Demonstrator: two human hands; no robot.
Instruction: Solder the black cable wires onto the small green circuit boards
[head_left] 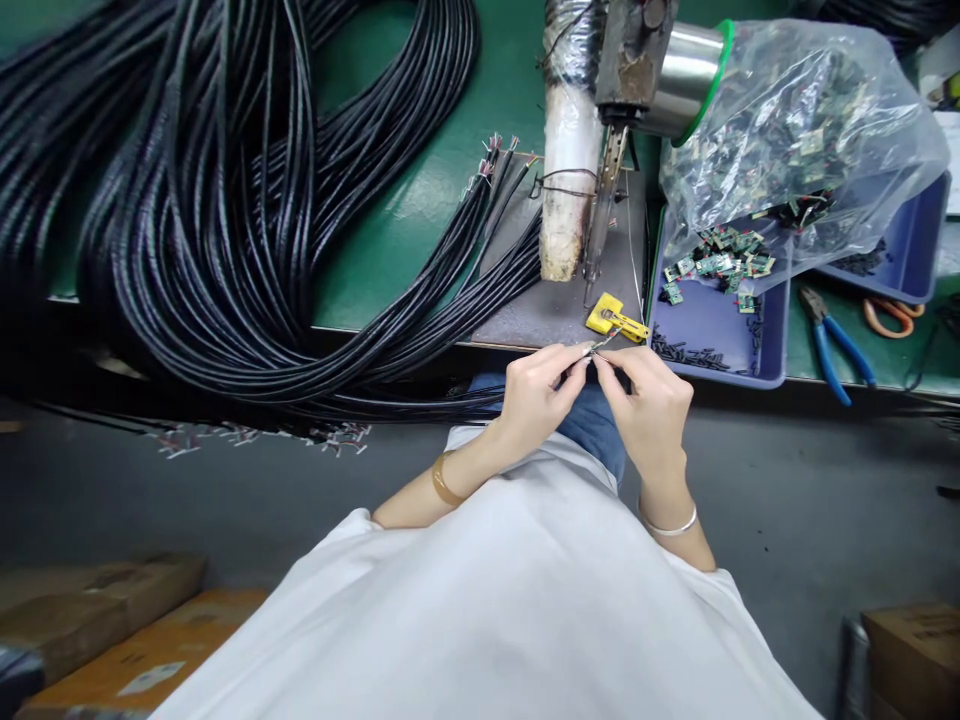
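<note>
My left hand (536,395) and my right hand (652,400) meet at the table's front edge, thumbs and forefingers pinched. Between the fingertips are thin wires (592,350), mostly covered by the fingers. Just beyond them lies a yellow clip (606,314) with a metal piece on it, close to the right fingertips. Above the clip a soldering iron (604,220) points downward from its holder. A white, scorched tube (564,190) hangs beside the iron. Black cables (420,350) with stripped ends run along the left, some passing toward my left hand.
A purple tray (769,360) holds small circuit boards (724,258) and black pieces, partly under a plastic bag (802,130) of boards. Blue-handled pliers (836,350) and orange-handled scissors (892,315) lie to the right. A solder spool (690,80) is above. Cardboard boxes (97,610) stand below left.
</note>
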